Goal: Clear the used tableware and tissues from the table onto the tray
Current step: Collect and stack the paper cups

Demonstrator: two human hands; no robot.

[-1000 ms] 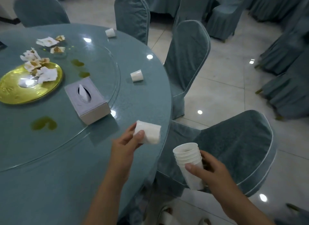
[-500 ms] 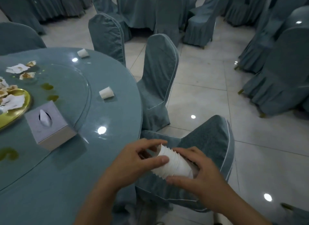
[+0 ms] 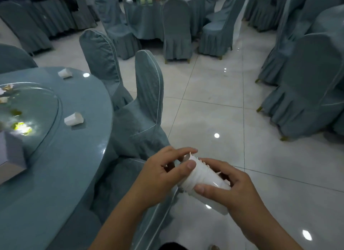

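A stack of white plastic cups [image 3: 202, 177] lies tilted between both hands, over a chair to the right of the round table [image 3: 61, 166]. My right hand [image 3: 229, 192] grips the stack's lower body. My left hand [image 3: 163, 173] holds its rim end, thumb across the top cups. Two more white cups lie on their sides on the table: one near the edge [image 3: 73, 118], one farther back [image 3: 64, 73]. Crumpled tissues [image 3: 5, 93] show at the far left edge. The tray is out of view.
A grey tissue box [image 3: 11, 155] stands at the left edge on the glass turntable [image 3: 46, 108], which carries yellowish spills [image 3: 15, 113]. Covered chairs [image 3: 145, 104] ring the table. Shiny tiled floor [image 3: 223, 119] spreads right, with other covered tables and chairs beyond.
My left hand brought the single cup from above the table onto the stack in my right hand. The view swung right and up, so the gold tray has left the frame.
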